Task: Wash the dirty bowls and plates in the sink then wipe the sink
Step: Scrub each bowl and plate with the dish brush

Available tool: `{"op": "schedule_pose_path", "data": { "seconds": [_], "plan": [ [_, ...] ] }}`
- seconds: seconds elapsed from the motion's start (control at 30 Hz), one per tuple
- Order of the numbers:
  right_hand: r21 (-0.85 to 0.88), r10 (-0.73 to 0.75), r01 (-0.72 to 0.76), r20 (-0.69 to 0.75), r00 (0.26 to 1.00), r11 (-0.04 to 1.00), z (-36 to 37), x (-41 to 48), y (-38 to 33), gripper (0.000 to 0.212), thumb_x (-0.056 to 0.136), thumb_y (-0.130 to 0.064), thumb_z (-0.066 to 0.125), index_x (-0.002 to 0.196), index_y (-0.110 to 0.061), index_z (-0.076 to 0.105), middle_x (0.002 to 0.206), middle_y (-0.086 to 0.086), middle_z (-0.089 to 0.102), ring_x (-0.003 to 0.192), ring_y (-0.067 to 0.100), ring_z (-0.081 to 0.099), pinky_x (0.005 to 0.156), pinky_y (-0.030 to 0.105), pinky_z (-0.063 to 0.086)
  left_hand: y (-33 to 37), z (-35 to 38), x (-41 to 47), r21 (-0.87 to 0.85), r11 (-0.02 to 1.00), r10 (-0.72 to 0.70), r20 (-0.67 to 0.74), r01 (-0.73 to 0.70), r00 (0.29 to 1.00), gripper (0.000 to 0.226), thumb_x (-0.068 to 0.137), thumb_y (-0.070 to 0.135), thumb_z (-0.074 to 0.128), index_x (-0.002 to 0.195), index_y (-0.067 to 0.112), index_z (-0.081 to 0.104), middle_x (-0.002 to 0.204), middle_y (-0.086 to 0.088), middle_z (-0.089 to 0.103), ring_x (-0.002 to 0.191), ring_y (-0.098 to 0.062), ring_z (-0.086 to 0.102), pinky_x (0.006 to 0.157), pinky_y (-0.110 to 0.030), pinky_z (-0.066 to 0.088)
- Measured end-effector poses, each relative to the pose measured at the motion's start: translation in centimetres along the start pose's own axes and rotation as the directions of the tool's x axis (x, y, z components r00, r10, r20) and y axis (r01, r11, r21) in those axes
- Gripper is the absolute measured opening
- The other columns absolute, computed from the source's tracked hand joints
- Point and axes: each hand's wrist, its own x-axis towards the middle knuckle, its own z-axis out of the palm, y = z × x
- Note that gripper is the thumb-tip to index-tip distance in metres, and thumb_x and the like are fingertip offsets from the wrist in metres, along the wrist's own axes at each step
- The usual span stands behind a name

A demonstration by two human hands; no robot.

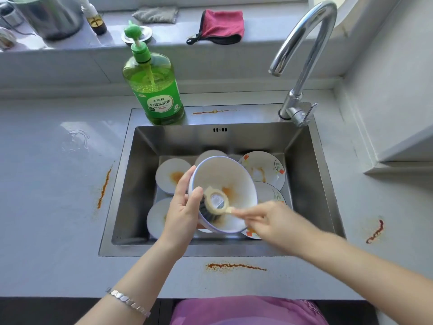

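Over sink (pixel 140 184): left hand (pixel 181 207) grips tilted white bowl (pixel 234 174) by rim, thumb inside. Right hand (pixel 271 221), blurred, pinches handle of dish brush (pixel 216 202), bristles against bowl interior. Orange residue visible. Stained plates (pixel 264 168) lie in basin below.

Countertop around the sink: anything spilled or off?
Yes. Orange-brown residue is smeared on the countertop: a left streak beside the sink, a front streak, a right streak, and a ledge streak by the soap bottle. A water puddle lies far left.
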Motion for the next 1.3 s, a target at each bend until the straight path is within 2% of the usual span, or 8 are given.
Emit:
{"op": "schedule_pose_path", "data": {
  "seconds": [0.1, 0.23, 0.43, 0.53, 0.63, 0.87, 1.17, 1.3],
  "plan": [
    [-0.132, 0.043, -0.06, -0.127, 0.991, 0.99, -1.1, 0.8, 0.7, 0.04, 0.094, -0.014, 0.045, 0.12, -0.042, 0.058, 0.081, -0.014, 0.067, 0.074, -0.003, 0.061, 0.07, 0.016, 0.046, -0.2, -0.2, -0.1, 0.012, 1.0, 0.014, 0.016, -0.014, 1.0, 0.04, 0.097, 0.017, 0.045, 0.117, 0.052, 0.043, 0.109, 0.003, 0.061, 0.103, -0.023, 0.06, 0.084, -0.045, 0.052],
    [-0.014, 0.037, -0.036, 0.121, 0.992, 0.999, 0.1, -0.5, -0.5, 0.035, 0.095, -0.018, 0.047, 0.118, -0.04, 0.061, 0.12, -0.013, 0.063, 0.113, 0.001, 0.056, 0.092, 0.013, 0.042, -0.3, -1.0, 0.6, 0.109, 0.984, 0.139, 0.042, -0.142, 0.989, 0.04, 0.082, 0.035, 0.051, 0.117, 0.053, 0.042, 0.129, 0.003, 0.052, 0.116, -0.013, 0.053, 0.091, -0.023, 0.049],
    [-0.601, 0.087, -0.096, -0.045, 0.995, 0.793, -3.1, 1.5, -0.3, 0.052, 0.093, -0.016, 0.037, 0.125, -0.055, 0.046, 0.101, -0.003, 0.061, 0.087, 0.023, 0.055, 0.061, 0.029, 0.041, -0.6, -2.0, 1.3, 0.324, 0.925, 0.14, 0.195, -0.198, 0.971, 0.048, 0.07, 0.053, 0.047, 0.115, 0.068, 0.038, 0.126, 0.001, 0.047, 0.11, 0.012, 0.042, 0.092, -0.006, 0.033],
    [-0.426, 0.059, -0.025, 0.066, 0.996, 0.904, -0.6, 1.0, -1.4, 0.046, 0.092, -0.015, 0.04, 0.124, -0.045, 0.054, 0.107, -0.002, 0.063, 0.1, 0.021, 0.057, 0.075, 0.027, 0.044, -0.5, -1.7, 1.7, 0.405, 0.892, 0.13, 0.201, -0.203, 0.971, 0.047, 0.076, 0.044, 0.047, 0.116, 0.066, 0.037, 0.119, -0.007, 0.048, 0.096, 0.019, 0.041, 0.087, 0.0, 0.032],
    [-0.081, 0.117, -0.099, 0.26, 0.958, 0.992, -1.0, 0.9, -1.0, 0.033, 0.093, -0.019, 0.047, 0.112, -0.039, 0.065, 0.089, -0.01, 0.07, 0.072, -0.003, 0.058, 0.064, 0.013, 0.042, -0.6, -2.2, 2.0, 0.368, 0.913, 0.111, 0.199, -0.179, 0.974, 0.048, 0.072, 0.053, 0.045, 0.119, 0.061, 0.044, 0.126, 0.001, 0.051, 0.116, 0.001, 0.046, 0.105, -0.03, 0.038],
    [-0.7, 0.029, -0.028, -0.01, 1.0, 0.713, -1.2, 1.2, 0.3, 0.055, 0.092, -0.017, 0.037, 0.133, -0.053, 0.035, 0.09, 0.001, 0.045, 0.083, 0.026, 0.052, 0.056, 0.027, 0.032, -0.1, -1.5, 1.4, 0.274, 0.954, 0.073, 0.172, -0.119, 0.982, 0.037, 0.093, 0.02, 0.053, 0.122, 0.041, 0.046, 0.122, -0.02, 0.052, 0.113, -0.03, 0.049, 0.091, -0.022, 0.039],
    [-0.458, -0.038, -0.04, -0.159, 0.987, 0.888, -2.7, 1.1, 2.6, 0.044, 0.096, -0.022, 0.04, 0.125, -0.056, 0.044, 0.089, -0.002, 0.057, 0.086, 0.02, 0.056, 0.068, 0.029, 0.044, 1.0, -2.4, 2.0, 0.194, 0.978, -0.089, 0.084, 0.071, 0.992, 0.038, 0.099, 0.018, 0.04, 0.13, 0.039, 0.044, 0.093, 0.01, 0.057, 0.076, -0.002, 0.061, 0.061, -0.041, 0.057],
    [0.18, 0.047, 0.057, -0.524, 0.851, 0.982, -2.3, 0.7, 2.8, 0.039, 0.092, -0.015, 0.053, 0.118, -0.044, 0.055, 0.061, -0.019, 0.06, 0.061, 0.002, 0.054, 0.059, 0.014, 0.04, 1.9, -3.1, 2.6, 0.213, 0.971, -0.131, 0.084, 0.11, 0.988, 0.038, 0.098, 0.023, 0.04, 0.13, 0.04, 0.045, 0.118, 0.01, 0.052, 0.097, -0.009, 0.054, 0.058, -0.04, 0.059]
  ]
}}
